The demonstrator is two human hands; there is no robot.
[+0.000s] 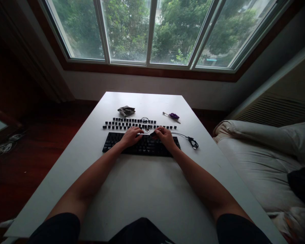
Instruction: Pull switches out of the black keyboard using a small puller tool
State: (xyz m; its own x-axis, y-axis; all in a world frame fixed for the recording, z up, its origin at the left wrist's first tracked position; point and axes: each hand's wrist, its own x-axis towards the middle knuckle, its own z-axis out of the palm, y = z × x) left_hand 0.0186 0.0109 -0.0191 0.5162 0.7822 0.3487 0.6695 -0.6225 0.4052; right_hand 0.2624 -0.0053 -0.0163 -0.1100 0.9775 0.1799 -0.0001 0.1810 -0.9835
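Note:
A black keyboard (142, 146) lies across the middle of a white table (142, 189). My left hand (131, 135) rests on its upper middle part with the fingers curled and pointing right. My right hand (164, 135) rests on the keyboard's upper right part, its fingers bent over something dark that I cannot make out. Behind the keyboard lie two rows of loose black keycaps (132, 123). A small wire tool (144, 119) lies among them.
A crumpled grey cloth (126, 110) lies at the back of the table, a purple-headed brush (172, 116) to its right. The keyboard's black cable (190, 139) runs off to the right. A pale sofa (259, 159) stands on the right, windows ahead.

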